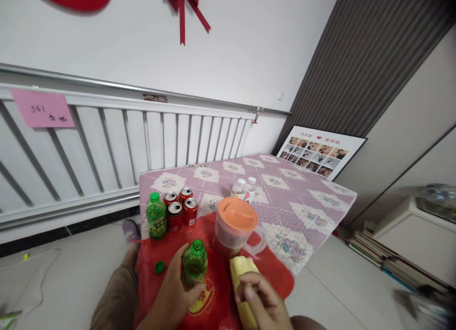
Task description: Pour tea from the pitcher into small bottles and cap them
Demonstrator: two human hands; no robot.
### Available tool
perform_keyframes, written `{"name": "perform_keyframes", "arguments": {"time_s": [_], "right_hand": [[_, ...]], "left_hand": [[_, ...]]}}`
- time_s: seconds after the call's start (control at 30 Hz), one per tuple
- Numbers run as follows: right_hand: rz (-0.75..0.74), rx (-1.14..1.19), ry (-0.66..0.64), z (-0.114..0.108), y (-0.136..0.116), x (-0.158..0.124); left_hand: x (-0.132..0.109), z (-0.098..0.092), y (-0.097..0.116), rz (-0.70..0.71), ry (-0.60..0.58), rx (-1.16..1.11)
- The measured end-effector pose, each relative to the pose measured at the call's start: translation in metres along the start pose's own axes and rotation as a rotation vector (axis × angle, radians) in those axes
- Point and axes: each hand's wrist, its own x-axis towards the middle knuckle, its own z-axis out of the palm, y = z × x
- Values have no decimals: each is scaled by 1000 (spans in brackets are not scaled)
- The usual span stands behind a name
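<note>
My left hand [181, 285] is wrapped round an uncapped green plastic bottle [195, 263], which stands upright over the red mat. A green bottle cap [159, 266] lies on the mat to its left. My right hand [261, 296] is closed, thumb against curled fingers, in front of a folded yellow cloth [240, 266]. Whether the fingers grip the cloth or something small is hidden. Just beyond stands a clear pitcher [228, 235] with an orange lid [237, 213] and dark liquid low inside.
A capped green bottle [156, 218] stands at the left beside several red drink cans [175, 217] with opened tops. Two small white-capped bottles [245, 189] are behind the pitcher. The red mat [280, 273] covers part of the purple flowered tablecloth [302, 192]. A white radiator [178, 135] lines the wall.
</note>
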Motion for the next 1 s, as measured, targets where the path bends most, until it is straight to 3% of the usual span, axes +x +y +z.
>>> {"name": "perform_keyframes", "arguments": {"time_s": [0.13,0.23,0.43,0.73,1.0], "right_hand": [[66,129,362,-36,-7,23],[120,276,453,-49,-11,41],[178,369,420,-61,-13,72],[146,276,159,-49,-14,98],[123,196,135,-46,-10,108]], "left_hand": [[1,4,-2,-27,16,-18],[3,6,-4,-45,0,-19],[3,9,-12,-38,31,-1],[2,15,-24,-6,68,29],[4,16,-41,47,43,53]]}}
